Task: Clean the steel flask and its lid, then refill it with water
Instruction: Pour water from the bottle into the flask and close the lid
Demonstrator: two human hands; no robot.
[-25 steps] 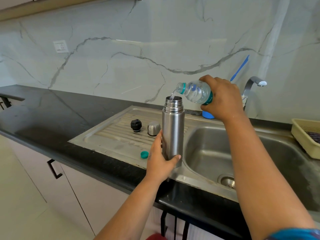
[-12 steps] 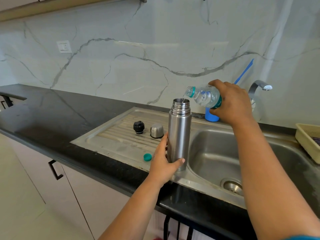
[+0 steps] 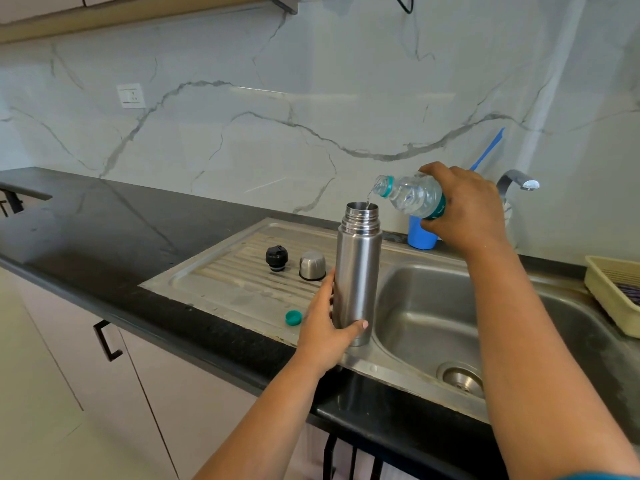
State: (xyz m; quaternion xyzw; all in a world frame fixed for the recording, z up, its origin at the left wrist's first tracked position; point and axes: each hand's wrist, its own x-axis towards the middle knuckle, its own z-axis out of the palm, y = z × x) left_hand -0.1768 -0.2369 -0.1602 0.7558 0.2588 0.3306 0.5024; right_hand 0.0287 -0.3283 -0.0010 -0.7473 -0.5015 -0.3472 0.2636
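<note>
A: Risks, left to right?

B: I log the black stopper and steel cap loose on the drainboard. Left hand wraps the steel flask, upright on the sink rim; a slip tips it into the basin.

A: Contents?

B: Right hand grips the tilted water bottle; a thin stream enters the mouth. Drift would spill onto the desk. Flask level hidden.
</note>
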